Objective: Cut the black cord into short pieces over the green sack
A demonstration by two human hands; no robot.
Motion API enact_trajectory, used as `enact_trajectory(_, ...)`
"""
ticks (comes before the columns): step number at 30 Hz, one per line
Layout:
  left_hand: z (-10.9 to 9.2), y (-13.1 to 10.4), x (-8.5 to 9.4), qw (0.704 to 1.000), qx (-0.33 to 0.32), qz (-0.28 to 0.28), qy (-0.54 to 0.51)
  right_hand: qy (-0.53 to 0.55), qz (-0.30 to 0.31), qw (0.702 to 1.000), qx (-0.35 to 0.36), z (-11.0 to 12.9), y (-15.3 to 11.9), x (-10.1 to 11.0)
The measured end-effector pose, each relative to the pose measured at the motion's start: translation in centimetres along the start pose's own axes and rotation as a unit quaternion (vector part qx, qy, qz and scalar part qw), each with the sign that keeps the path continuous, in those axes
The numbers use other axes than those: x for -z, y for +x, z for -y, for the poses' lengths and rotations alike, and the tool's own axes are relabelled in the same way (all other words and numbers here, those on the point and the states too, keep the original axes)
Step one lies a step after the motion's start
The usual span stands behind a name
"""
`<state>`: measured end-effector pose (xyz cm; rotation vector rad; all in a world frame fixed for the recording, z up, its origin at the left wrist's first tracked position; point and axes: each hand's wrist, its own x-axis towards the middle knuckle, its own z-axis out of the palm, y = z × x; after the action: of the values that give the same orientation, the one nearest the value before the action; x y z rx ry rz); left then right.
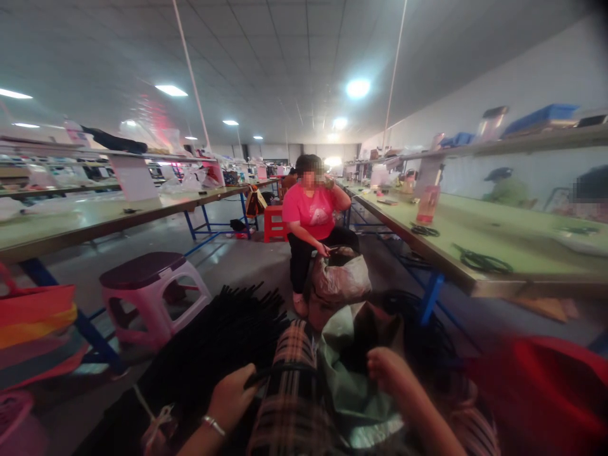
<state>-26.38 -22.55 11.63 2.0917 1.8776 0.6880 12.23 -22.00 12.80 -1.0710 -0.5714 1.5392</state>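
Right hand (384,364) smeared by blur; whether its curled fingers hold anything — cannot tell. Left hand (235,392) closed on a black strip (280,370), fingertips hidden; the strip's far end is lost in dark. Inside of the pale open sack (339,380): too dark to read. Black bundle (228,323) merges into shadow, single strands indistinct low down. Both forearms cut by bottom edge. Red object (555,380) blurred, cut off at right — kind unclear. Striped bag (38,329) and pink bucket (21,424) cropped at left.
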Motion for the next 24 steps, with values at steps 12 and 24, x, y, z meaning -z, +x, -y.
enact_trajectory(12,-6.9,-0.9,-6.2,0.942,-0.279,0.175,-0.067,0.022,-0.067,0.994,-0.078,-4.0,1.8,-2.1)
enact_trajectory(24,-17.0,3.8,-9.4,0.823,0.116,0.380,-0.406,-0.189,0.028,0.981,0.035,-4.1,2.5,-5.0)
